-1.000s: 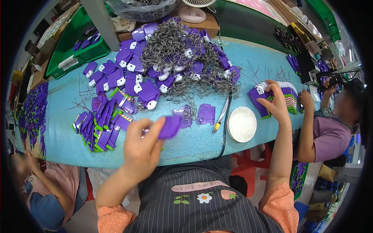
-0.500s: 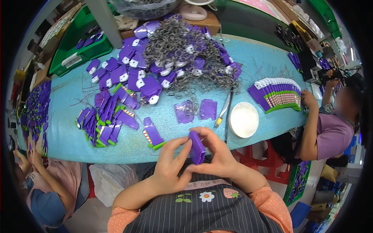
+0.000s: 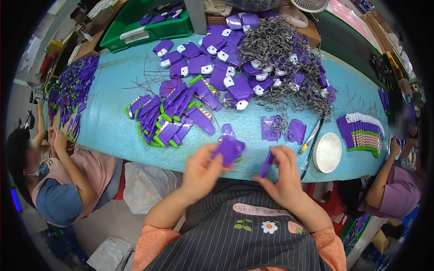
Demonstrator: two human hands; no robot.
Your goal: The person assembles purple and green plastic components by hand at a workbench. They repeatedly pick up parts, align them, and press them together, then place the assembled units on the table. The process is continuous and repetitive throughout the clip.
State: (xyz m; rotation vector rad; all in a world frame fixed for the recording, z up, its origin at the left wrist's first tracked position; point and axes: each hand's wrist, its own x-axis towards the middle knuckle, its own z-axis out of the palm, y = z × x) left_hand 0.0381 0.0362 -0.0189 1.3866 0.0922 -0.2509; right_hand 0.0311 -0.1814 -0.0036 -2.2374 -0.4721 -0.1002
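Observation:
My left hand (image 3: pixel 199 172) grips a flat purple plastic piece (image 3: pixel 227 152) between thumb and fingers, slightly blurred. Just beyond it lies a purple piece with a green end (image 3: pixel 227 131), partly covered. A thin purple plastic piece (image 3: pixel 266 164), seen nearly edge-on, is pinched in my right hand (image 3: pixel 287 177). Ahead of that hand, two purple plastic shells (image 3: pixel 296 131) rest on the blue table (image 3: pixel 117 122). To their right are a cutter-like tool with a yellow part (image 3: pixel 309 142) and a round white dish (image 3: pixel 327 152).
Purple pieces with green ends (image 3: pixel 174 113) lie heaped at left. Behind them spread purple pieces with white ends (image 3: pixel 199 65) and a mound of grey rings (image 3: pixel 280 49). A fanned row (image 3: pixel 361 135) sits at right. A green crate (image 3: pixel 149 31) stands far left; co-workers sit on both sides.
Both hands were together around one purple piece; now they are apart, each with a purple piece. The view has turned, so the table's things appear farther right.

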